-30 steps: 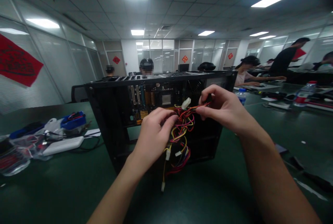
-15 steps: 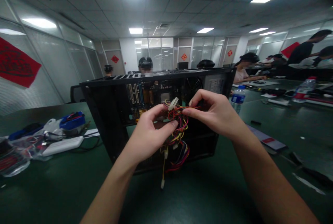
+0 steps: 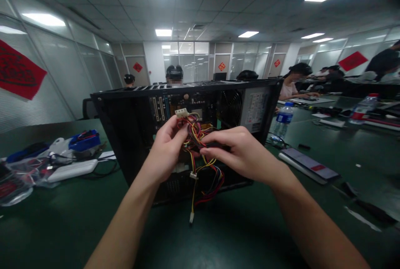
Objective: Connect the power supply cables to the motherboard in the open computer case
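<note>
Head view: thin, tangled multicoloured wires hang before an open, boxy black case. The left hand pinches them just below a blocky white connector; the right hand, fingers narrowed, grips them lower.

Bunched and gripped: a tangle of thin red, yellow and black wires!
A blocky white plastic connector is raised on top, a slim white plug is suspended lowest; all backed by an open-sided black metal computer case.
</note>
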Tool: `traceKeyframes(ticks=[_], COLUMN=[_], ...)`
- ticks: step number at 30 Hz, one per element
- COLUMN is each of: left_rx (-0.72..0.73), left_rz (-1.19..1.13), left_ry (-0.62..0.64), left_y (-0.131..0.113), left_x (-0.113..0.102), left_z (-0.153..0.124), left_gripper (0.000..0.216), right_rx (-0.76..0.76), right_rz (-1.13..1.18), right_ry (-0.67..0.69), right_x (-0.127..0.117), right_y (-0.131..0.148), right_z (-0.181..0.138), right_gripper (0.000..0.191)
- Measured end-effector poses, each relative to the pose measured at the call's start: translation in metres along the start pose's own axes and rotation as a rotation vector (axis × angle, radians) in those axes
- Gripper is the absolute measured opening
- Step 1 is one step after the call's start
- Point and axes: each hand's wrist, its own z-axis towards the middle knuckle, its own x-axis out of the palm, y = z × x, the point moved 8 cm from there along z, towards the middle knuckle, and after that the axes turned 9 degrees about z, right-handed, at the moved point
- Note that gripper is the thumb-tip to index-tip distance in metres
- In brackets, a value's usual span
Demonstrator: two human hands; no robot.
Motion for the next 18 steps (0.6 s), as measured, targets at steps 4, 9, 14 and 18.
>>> traceKeyframes(ticks=[4,9,14,18], left_rx=[0.011,0.075,0.185,0.199], left_rz=[0.107,0.62,0.983,1.202], left_ry=[0.013,-0.104,-0.162,-0.302], left_y=[-0.003,-0.013,-0.021,-0.027], left_x=[-0.015,-0.036,-0.038,-0.051], left_z=[0.003,0.003,0.002,0.001], left_gripper=[0.024,0.015,0.008,0.01], right_rx=[0.103,0.296,0.328,0.259], right_rz=[-0.062,-0.103,-0.182,-0.248], right_ry=[0.102,0.374,0.412,0.423], right_x=[0.016,0.042,0.044,0.04], right_y=[-0.014,-0.06,-0.069,-0.058], right_z=[0.001,-0.013,-0.016,-0.016], right_gripper=[0.028,0.078,0.068,0.046])
